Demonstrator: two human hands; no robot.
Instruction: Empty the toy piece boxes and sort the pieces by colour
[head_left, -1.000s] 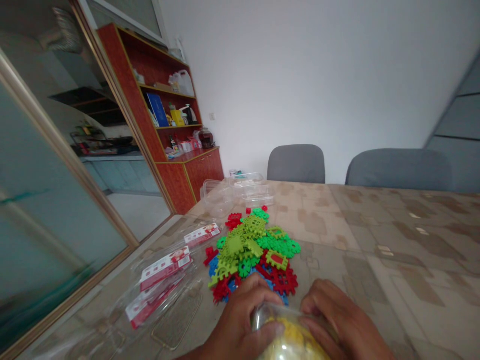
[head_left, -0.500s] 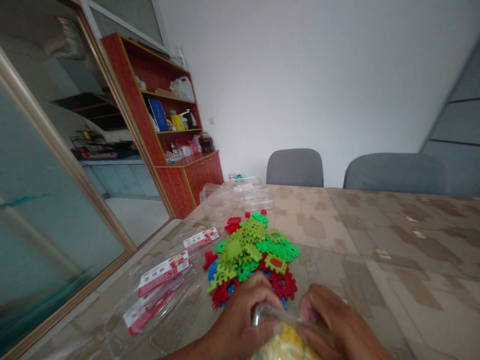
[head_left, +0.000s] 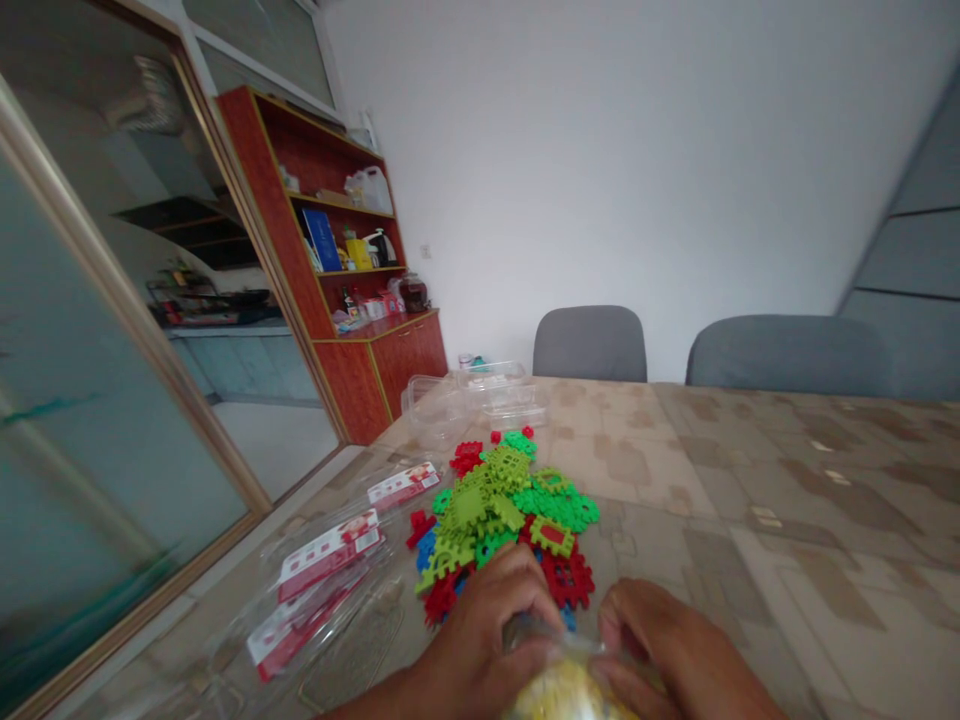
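Observation:
A clear plastic container with yellow pieces inside (head_left: 574, 690) is at the bottom edge, partly cut off and blurred. Its left side is gripped by my left hand (head_left: 491, 630), thumb toward me and fingers curled over the far rim. My right hand (head_left: 667, 645) pinches the container's right side with bent fingers. Just beyond them lies a heap of interlocking plastic building pieces (head_left: 480, 505) in lime, green, red and blue. Part of the heap's near side is hidden behind my left hand.
Clear packaging with red-and-white cards (head_left: 330, 550) lies left of the heap. Transparent plastic containers (head_left: 442, 410) stand at the table's far left. Two grey chairs (head_left: 589, 343) are behind the patterned table (head_left: 750, 480). A red-brown shelf unit (head_left: 352, 390) stands back left.
The view has tilted up slightly, so the room sits a little lower. Both hands keep their hold on the container, whose top edge has shifted slightly and looks more blurred.

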